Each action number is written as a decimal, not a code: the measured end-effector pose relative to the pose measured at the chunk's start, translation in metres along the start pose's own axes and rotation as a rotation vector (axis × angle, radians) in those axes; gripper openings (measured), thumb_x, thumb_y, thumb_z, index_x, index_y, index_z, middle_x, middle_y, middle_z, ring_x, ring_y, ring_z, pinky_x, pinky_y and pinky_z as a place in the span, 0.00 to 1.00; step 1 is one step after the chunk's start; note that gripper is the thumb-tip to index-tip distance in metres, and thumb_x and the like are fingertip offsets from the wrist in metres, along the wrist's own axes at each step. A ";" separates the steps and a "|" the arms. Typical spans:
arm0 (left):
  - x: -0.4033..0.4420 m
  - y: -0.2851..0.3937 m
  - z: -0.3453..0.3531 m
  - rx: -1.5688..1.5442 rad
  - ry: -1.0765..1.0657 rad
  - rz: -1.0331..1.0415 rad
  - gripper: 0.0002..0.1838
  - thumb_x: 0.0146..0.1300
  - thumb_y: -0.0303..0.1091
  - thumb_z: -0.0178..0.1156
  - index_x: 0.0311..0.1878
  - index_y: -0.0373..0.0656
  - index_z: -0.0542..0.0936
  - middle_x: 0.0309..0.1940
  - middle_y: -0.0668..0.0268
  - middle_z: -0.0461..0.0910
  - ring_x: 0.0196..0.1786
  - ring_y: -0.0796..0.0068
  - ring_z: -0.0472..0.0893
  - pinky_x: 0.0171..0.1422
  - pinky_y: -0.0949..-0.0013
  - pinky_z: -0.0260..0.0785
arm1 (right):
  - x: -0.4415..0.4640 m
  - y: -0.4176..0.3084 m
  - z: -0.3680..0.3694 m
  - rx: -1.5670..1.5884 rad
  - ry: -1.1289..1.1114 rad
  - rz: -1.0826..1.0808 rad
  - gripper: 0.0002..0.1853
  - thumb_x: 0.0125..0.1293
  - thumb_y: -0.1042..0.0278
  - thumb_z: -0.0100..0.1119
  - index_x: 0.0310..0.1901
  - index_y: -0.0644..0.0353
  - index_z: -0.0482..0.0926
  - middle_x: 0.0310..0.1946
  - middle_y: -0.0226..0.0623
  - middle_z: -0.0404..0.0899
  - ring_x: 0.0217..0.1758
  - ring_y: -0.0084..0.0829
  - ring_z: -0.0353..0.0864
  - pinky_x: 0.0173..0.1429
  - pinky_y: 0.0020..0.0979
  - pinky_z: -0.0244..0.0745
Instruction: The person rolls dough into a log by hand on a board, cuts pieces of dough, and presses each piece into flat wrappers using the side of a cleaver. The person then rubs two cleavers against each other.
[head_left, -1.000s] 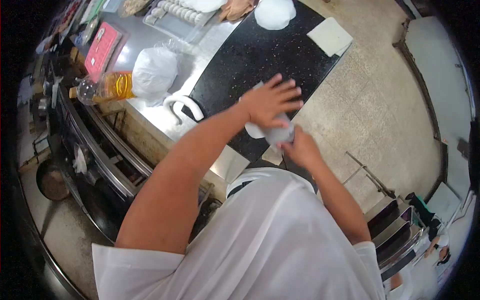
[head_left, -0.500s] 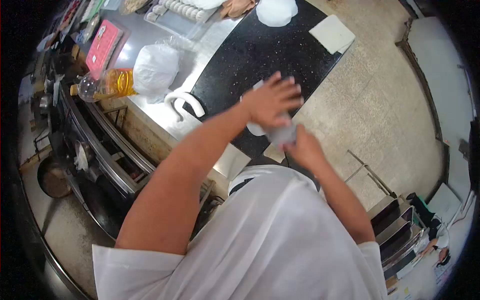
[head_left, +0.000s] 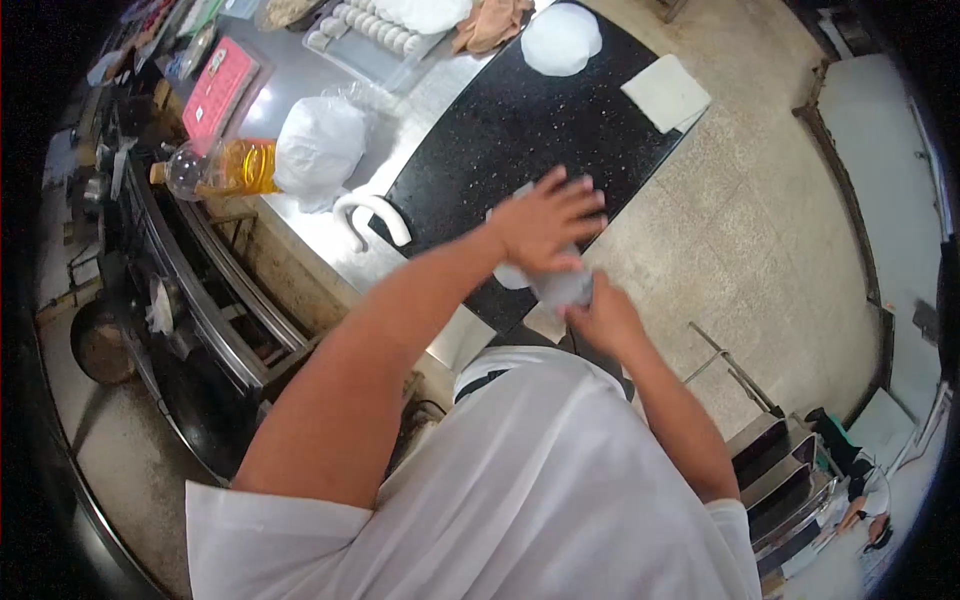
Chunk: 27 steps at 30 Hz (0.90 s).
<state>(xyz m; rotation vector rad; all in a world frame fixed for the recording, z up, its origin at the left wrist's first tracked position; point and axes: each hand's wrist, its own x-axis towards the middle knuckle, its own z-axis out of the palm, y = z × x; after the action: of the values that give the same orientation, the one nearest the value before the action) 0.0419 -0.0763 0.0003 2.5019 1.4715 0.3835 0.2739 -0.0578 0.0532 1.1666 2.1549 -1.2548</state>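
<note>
My left hand (head_left: 548, 226) lies palm down with its fingers spread, over a wide grey blade that looks like a cleaver (head_left: 566, 290). The closed fingers of my right hand (head_left: 606, 318) grip the cleaver at its near right end; motion blurs the blade. A white piece of dough (head_left: 510, 277) shows in part beside the blade, the rest hidden. Farther up the black board (head_left: 480, 130) lies a thin round white dough sheet (head_left: 561, 40). A bent roll of white dough (head_left: 392, 220) rests at the board's left edge.
A folded white cloth (head_left: 668, 92) lies on the board's right corner. To the left are a wrapped white bundle (head_left: 318, 148), an oil bottle (head_left: 232, 168) on its side and a pink box (head_left: 216, 90). A tray of dough pieces (head_left: 372, 38) stands behind; a stove (head_left: 215, 300) is lower left.
The view has shifted slightly, so the board and the things on it sit a little lower. Both hands keep nearly the same pose over the cleaver.
</note>
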 end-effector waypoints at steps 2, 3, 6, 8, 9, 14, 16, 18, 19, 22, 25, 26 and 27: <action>-0.011 0.049 -0.007 -0.117 -0.250 0.048 0.39 0.66 0.69 0.53 0.72 0.54 0.74 0.75 0.59 0.68 0.83 0.50 0.55 0.84 0.35 0.38 | -0.035 0.026 0.036 0.058 -0.044 0.050 0.40 0.56 0.49 0.77 0.59 0.68 0.66 0.43 0.61 0.85 0.47 0.60 0.86 0.51 0.53 0.79; -0.005 0.042 -0.003 -0.120 -0.252 0.047 0.39 0.66 0.69 0.53 0.72 0.54 0.74 0.75 0.59 0.68 0.83 0.50 0.55 0.84 0.35 0.38 | -0.036 0.021 0.032 0.117 -0.060 0.099 0.39 0.56 0.49 0.77 0.58 0.67 0.67 0.42 0.61 0.85 0.47 0.60 0.86 0.50 0.53 0.79; 0.011 0.039 0.005 -0.114 -0.120 0.113 0.38 0.65 0.69 0.54 0.71 0.55 0.75 0.74 0.60 0.69 0.83 0.50 0.55 0.84 0.35 0.37 | -0.019 0.013 0.003 -0.008 0.050 0.147 0.37 0.56 0.49 0.77 0.56 0.66 0.68 0.39 0.59 0.86 0.46 0.60 0.86 0.49 0.53 0.80; 0.027 0.006 -0.011 -0.010 -0.069 -0.016 0.37 0.65 0.68 0.55 0.70 0.54 0.76 0.74 0.59 0.69 0.82 0.49 0.56 0.84 0.35 0.38 | 0.003 -0.001 -0.029 -0.040 0.061 0.089 0.37 0.54 0.48 0.79 0.54 0.66 0.71 0.39 0.56 0.86 0.46 0.58 0.87 0.49 0.52 0.81; 0.035 -0.017 -0.015 0.028 -0.053 -0.010 0.37 0.65 0.68 0.55 0.70 0.54 0.76 0.74 0.59 0.69 0.82 0.49 0.56 0.84 0.35 0.38 | 0.019 -0.010 -0.043 -0.087 0.069 0.075 0.38 0.52 0.47 0.79 0.54 0.67 0.71 0.41 0.56 0.86 0.47 0.57 0.87 0.50 0.51 0.81; 0.024 -0.023 -0.006 -0.034 0.060 -0.041 0.38 0.66 0.67 0.56 0.72 0.53 0.74 0.76 0.57 0.67 0.82 0.50 0.56 0.84 0.35 0.35 | 0.018 -0.013 -0.032 -0.108 0.148 0.004 0.35 0.54 0.49 0.78 0.52 0.67 0.73 0.42 0.58 0.86 0.48 0.58 0.86 0.52 0.51 0.81; -0.001 0.026 0.005 -0.057 -0.071 -0.054 0.37 0.68 0.68 0.50 0.72 0.54 0.74 0.77 0.59 0.66 0.83 0.51 0.55 0.84 0.32 0.32 | -0.009 0.024 0.005 0.064 -0.004 -0.077 0.36 0.54 0.49 0.78 0.55 0.68 0.72 0.41 0.59 0.85 0.48 0.58 0.86 0.53 0.51 0.80; -0.001 0.057 0.024 -0.138 -0.165 0.116 0.37 0.68 0.70 0.49 0.71 0.56 0.76 0.76 0.61 0.68 0.82 0.51 0.57 0.83 0.31 0.33 | -0.038 0.033 0.016 0.110 -0.014 -0.003 0.37 0.55 0.49 0.78 0.56 0.68 0.71 0.41 0.59 0.85 0.48 0.58 0.86 0.52 0.52 0.80; 0.012 0.043 0.022 -0.135 -0.163 0.125 0.37 0.68 0.70 0.49 0.71 0.56 0.76 0.76 0.61 0.68 0.82 0.51 0.57 0.83 0.31 0.33 | -0.038 0.032 0.012 0.157 -0.005 0.081 0.38 0.55 0.50 0.78 0.57 0.68 0.70 0.41 0.60 0.85 0.48 0.59 0.86 0.52 0.52 0.79; 0.034 0.031 0.009 -0.013 -0.071 -0.017 0.38 0.68 0.72 0.48 0.70 0.57 0.76 0.75 0.63 0.69 0.81 0.51 0.60 0.83 0.31 0.36 | -0.010 0.025 -0.022 -0.021 0.027 0.096 0.41 0.54 0.49 0.78 0.59 0.69 0.69 0.42 0.61 0.85 0.48 0.58 0.86 0.53 0.52 0.80; 0.043 -0.011 -0.014 0.075 -0.031 -0.091 0.38 0.69 0.70 0.49 0.72 0.56 0.75 0.76 0.60 0.67 0.81 0.49 0.59 0.83 0.33 0.37 | 0.039 0.006 -0.061 -0.112 0.056 0.017 0.38 0.54 0.48 0.78 0.56 0.67 0.71 0.41 0.60 0.85 0.48 0.59 0.86 0.52 0.51 0.80; 0.044 -0.025 -0.015 0.073 0.010 -0.118 0.38 0.68 0.70 0.50 0.73 0.56 0.74 0.76 0.58 0.67 0.81 0.49 0.58 0.83 0.34 0.37 | 0.041 0.005 -0.059 -0.157 0.098 -0.052 0.37 0.54 0.48 0.78 0.54 0.66 0.72 0.39 0.58 0.86 0.46 0.59 0.87 0.50 0.50 0.81; 0.042 -0.026 -0.015 0.060 0.048 -0.148 0.38 0.68 0.69 0.52 0.73 0.55 0.74 0.77 0.57 0.66 0.81 0.48 0.58 0.84 0.35 0.37 | 0.036 0.004 -0.052 -0.159 0.096 -0.057 0.37 0.54 0.48 0.78 0.54 0.66 0.72 0.39 0.58 0.86 0.46 0.59 0.87 0.50 0.50 0.81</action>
<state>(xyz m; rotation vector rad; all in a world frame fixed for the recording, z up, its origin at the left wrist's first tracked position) 0.0352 -0.0268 0.0110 2.4250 1.6980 0.3805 0.2599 0.0041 0.0546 1.1279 2.3252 -1.0470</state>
